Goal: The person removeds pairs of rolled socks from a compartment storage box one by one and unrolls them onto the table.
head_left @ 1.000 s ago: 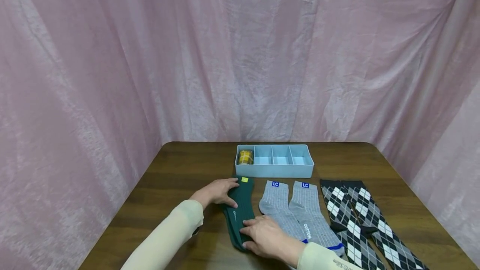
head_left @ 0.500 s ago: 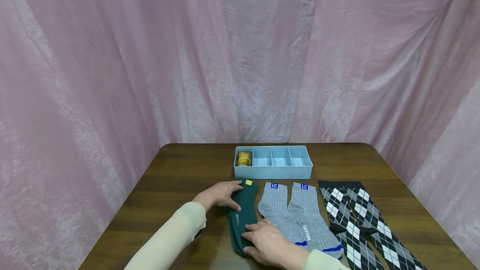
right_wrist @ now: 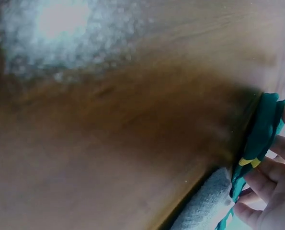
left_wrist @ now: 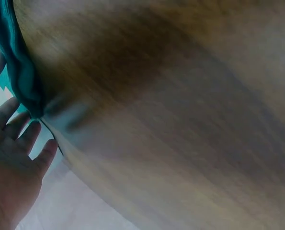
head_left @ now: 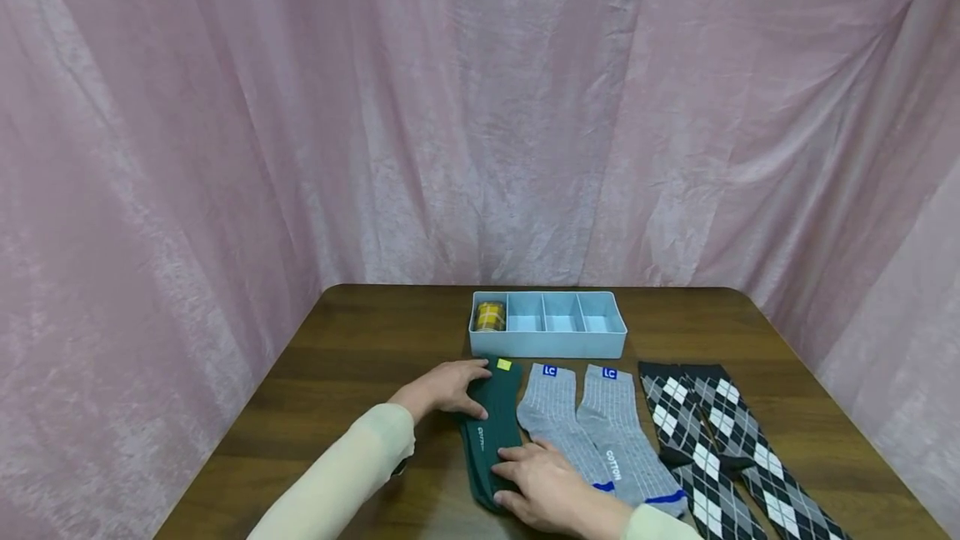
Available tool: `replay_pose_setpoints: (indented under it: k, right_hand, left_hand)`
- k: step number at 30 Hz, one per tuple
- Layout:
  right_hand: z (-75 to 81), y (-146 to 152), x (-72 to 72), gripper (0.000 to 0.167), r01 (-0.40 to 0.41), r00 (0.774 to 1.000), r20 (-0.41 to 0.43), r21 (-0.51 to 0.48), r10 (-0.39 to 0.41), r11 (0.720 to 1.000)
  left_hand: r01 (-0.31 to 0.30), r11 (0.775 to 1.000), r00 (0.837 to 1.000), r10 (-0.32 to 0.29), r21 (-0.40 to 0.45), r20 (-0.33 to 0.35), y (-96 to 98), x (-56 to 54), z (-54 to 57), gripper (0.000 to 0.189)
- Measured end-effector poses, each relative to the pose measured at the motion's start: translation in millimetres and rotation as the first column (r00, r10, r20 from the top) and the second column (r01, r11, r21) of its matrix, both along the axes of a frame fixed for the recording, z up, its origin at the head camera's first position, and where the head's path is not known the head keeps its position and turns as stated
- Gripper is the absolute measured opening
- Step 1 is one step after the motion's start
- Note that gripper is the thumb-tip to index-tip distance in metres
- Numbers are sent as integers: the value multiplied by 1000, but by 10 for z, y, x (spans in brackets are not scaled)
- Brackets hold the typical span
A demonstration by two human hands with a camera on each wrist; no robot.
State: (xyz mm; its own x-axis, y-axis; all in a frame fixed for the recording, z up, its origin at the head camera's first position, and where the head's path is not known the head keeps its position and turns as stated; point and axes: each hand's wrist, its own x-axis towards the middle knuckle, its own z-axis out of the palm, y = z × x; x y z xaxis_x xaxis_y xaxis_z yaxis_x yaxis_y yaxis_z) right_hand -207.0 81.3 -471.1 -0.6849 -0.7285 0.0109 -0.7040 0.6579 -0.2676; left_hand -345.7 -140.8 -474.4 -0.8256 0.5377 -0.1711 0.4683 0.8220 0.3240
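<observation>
A pair of dark green socks (head_left: 497,407), stacked with a yellow label at the cuff, lies flat on the wooden table. My left hand (head_left: 447,390) rests on the socks' left edge near the cuff, fingers spread. Lower down, my right hand (head_left: 546,482) touches them near the toe end with extended fingers. The left wrist view has my loosely spread left fingers by the green fabric (left_wrist: 22,72). In the right wrist view, my right fingers lie along the green sock (right_wrist: 262,129). Just to the right, grey socks (head_left: 551,407) lie partly behind my right hand.
A light blue divided box (head_left: 547,346) stands behind the socks, a rolled yellow plaid item (head_left: 491,317) in its leftmost compartment. Black-and-white argyle socks (head_left: 708,440) lie at the right of the brown table (head_left: 360,340). A pink curtain (head_left: 480,107) hangs behind.
The green socks have slid to the right, closer to the grey socks, and both my hands have shifted right with them. The box and the other socks stay in place.
</observation>
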Motion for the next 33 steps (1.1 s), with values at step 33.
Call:
replay_pose_setpoints:
  k: [33]
  right_hand:
    - [-49, 124, 121, 31, 346, 919, -150, -142, -365, 928]
  left_hand:
    - [-309, 908, 951, 287, 282, 118, -195, -149, -181, 40]
